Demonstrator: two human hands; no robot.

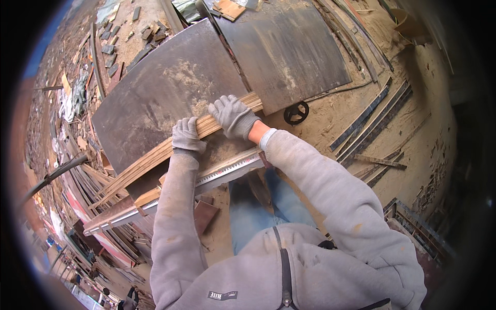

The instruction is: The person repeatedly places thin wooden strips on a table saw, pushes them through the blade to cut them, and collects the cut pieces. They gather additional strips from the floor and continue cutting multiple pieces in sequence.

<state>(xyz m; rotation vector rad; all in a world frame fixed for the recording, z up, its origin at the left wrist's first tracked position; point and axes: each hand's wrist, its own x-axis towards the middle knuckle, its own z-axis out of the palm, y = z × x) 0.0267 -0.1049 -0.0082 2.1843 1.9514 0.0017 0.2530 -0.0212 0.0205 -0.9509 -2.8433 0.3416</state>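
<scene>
Stacked wooden strips (151, 159) on a metal table (144, 98)

They lie slantwise, clasped by the gloved left hand (187, 136) and gloved right hand (235, 117). A ruler (227, 172) runs along the near side; a black handwheel (296, 113) shows at right.

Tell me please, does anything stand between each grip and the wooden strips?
Nothing visible does, except the gloves. The left grip and right grip both lie directly on the strips; what is beneath the palms is hidden. The ruler lies on the near side, not between them.
</scene>
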